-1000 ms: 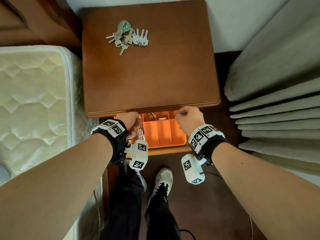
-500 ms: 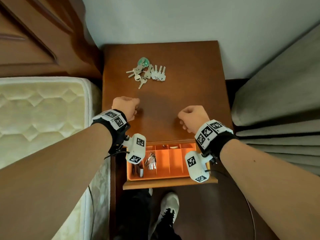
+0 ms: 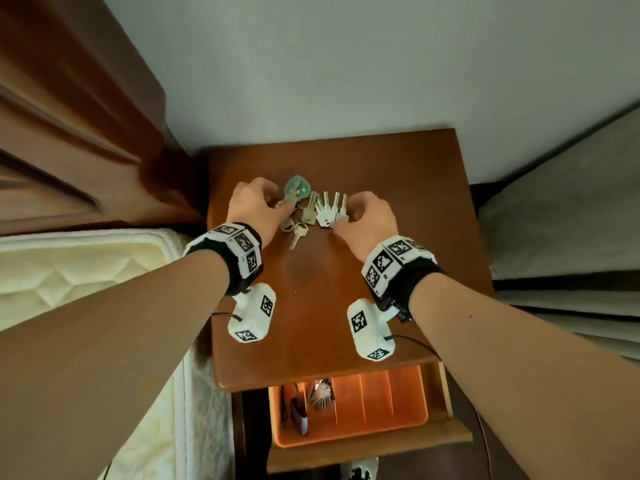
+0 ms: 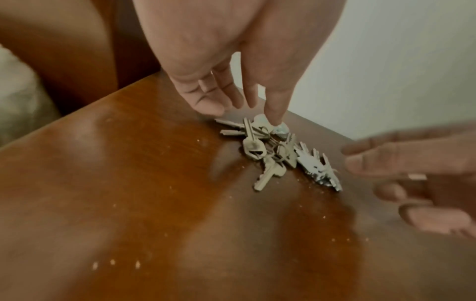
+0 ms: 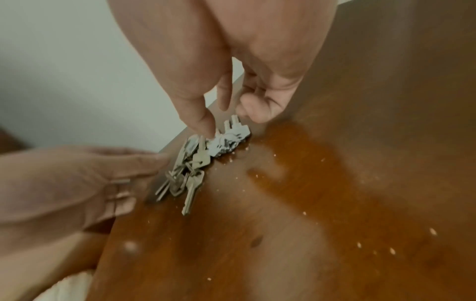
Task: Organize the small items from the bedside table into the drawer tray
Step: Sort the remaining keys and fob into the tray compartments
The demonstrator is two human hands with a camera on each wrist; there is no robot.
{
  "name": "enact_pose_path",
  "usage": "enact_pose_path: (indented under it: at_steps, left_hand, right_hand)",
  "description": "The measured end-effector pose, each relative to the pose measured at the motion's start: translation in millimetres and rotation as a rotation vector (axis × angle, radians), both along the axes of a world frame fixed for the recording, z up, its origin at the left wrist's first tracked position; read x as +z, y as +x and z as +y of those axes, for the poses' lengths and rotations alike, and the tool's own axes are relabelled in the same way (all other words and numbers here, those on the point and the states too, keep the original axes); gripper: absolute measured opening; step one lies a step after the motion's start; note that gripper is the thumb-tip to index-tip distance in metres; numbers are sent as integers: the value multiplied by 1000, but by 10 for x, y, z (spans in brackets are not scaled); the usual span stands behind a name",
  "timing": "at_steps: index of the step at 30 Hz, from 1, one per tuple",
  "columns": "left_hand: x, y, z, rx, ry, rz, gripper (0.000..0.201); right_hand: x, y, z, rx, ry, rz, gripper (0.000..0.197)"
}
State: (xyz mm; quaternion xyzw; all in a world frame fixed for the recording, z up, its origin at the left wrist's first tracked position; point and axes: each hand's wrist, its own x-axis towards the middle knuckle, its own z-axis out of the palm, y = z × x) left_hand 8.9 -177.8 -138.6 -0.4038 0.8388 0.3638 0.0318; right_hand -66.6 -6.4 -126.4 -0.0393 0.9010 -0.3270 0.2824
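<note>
A bunch of keys [image 3: 313, 213] with a green heart tag [image 3: 297, 187] lies flat at the back of the brown bedside table [image 3: 329, 289]. My left hand [image 3: 277, 209] reaches it from the left; in the left wrist view its straight fingers [image 4: 273, 120] touch the key bunch [image 4: 273, 154]. From the right, my right hand [image 3: 341, 220] hovers with loosely bent fingers. Its thumb [image 5: 203, 124] sits at the silver keys [image 5: 229, 140]. Below, the open drawer holds an orange tray [image 3: 398, 400].
The tray's left compartments hold another key bunch [image 3: 322, 393] and a small dark item [image 3: 298, 414]. A mattress [image 3: 86, 271] lies to the left, a wooden headboard [image 3: 69, 116] behind it, and grey curtains [image 3: 571, 220] to the right. A wall stands behind the table.
Both hands moved from the drawer front up over the table top to the keys at the back. Their fingers went from fists to reaching. The drawer stays open.
</note>
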Motion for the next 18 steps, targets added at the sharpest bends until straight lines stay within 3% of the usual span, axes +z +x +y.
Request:
enact_pose_path:
  at_steps: [3,8,15,18]
  left_hand:
    - [-33,-43,-16,-97,-67,-61,30]
    - [-31,35,28,-266,-78,-48,25]
    - [-73,95,14,-455,-194,-31,25]
    - [-67,93,20,-512,-243,-30,32]
  right_hand:
    - [-41,27,-126,136,48,31,32]
    - [-114,75,-185,159,95,30,12]
    - [-185,112,-187,165,135,82,13]
    - [-192,129,-209,161,166,105,28]
